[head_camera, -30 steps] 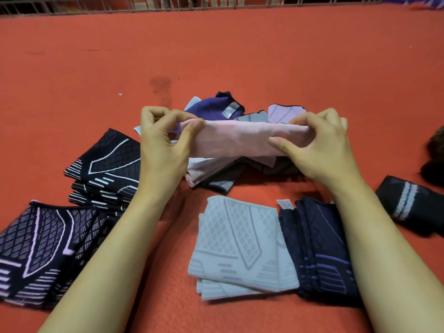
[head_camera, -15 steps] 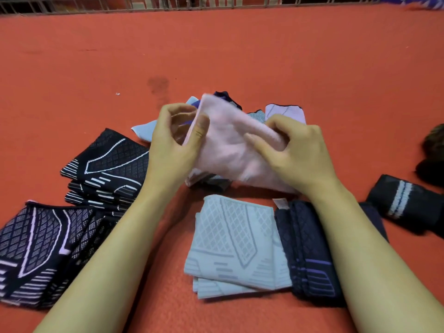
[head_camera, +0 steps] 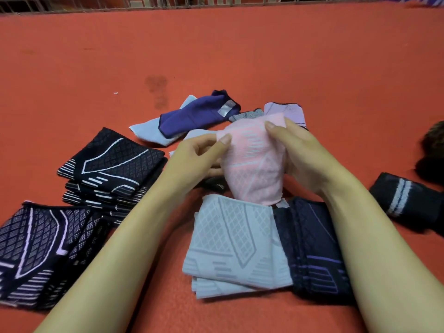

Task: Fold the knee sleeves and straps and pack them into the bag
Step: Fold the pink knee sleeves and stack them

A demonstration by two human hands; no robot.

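Note:
I hold a pink knee sleeve [head_camera: 254, 164] upright in front of me over the red surface. My left hand [head_camera: 199, 157] pinches its upper left corner and my right hand [head_camera: 305, 155] pinches its upper right corner. Below it lie a folded light grey sleeve stack [head_camera: 233, 246] and a folded dark navy sleeve [head_camera: 312, 246]. Behind it sits a loose pile with a purple sleeve [head_camera: 194, 116], a pale blue one [head_camera: 151, 133] and a lilac one [head_camera: 286, 111]. No bag is in view.
Two stacks of folded black patterned sleeves lie at the left [head_camera: 113, 169] [head_camera: 40, 251]. A black strap with grey stripes [head_camera: 406, 200] lies at the right, with a dark bundle [head_camera: 432, 152] at the right edge. A metal rail [head_camera: 168, 2] bounds the far side.
The pink sleeve was stretched out sideways between both hands; now it is turned and hangs lengthwise, held by its top corners, lower and closer to the folded grey stack.

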